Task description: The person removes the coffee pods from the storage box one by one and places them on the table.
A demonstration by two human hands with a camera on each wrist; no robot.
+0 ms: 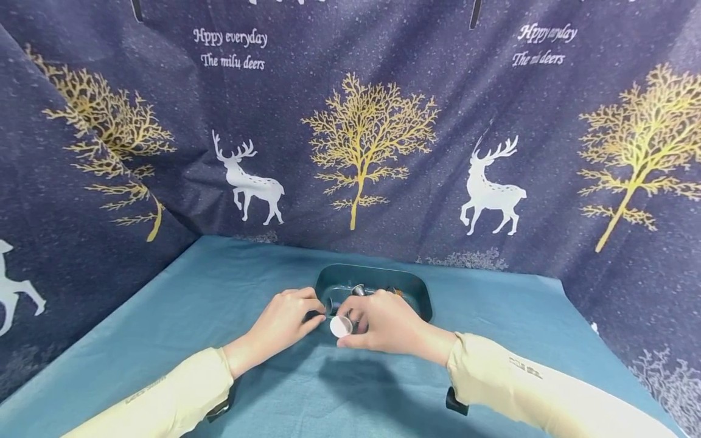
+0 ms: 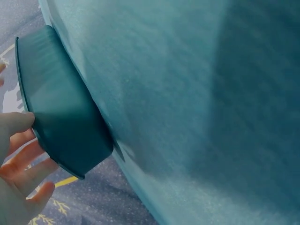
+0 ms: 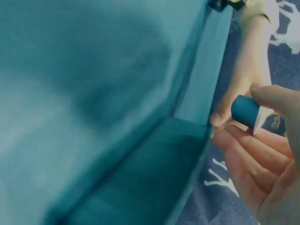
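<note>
My right hand point(image 1: 386, 322) pinches a coffee capsule point(image 1: 341, 326) between thumb and fingers, just above the near edge of a dark teal plastic basin point(image 1: 378, 269). Its pale round lid faces me in the head view; the right wrist view shows the blue body of the capsule point(image 3: 244, 111). At the basin's near left corner, my left hand point(image 1: 287, 316) holds the rim, thumb and fingers at the edge in the left wrist view. Inside the basin lie a silver capsule point(image 1: 358, 290) and an orange-toned one point(image 1: 397, 292). My right hand hides part of the inside.
A teal cloth point(image 1: 235, 274) covers the table under the basin. Behind it hangs a dark blue curtain point(image 1: 394, 201) printed with deer and golden trees. Both forearms reach in from the front, in cream sleeves point(image 1: 186, 383).
</note>
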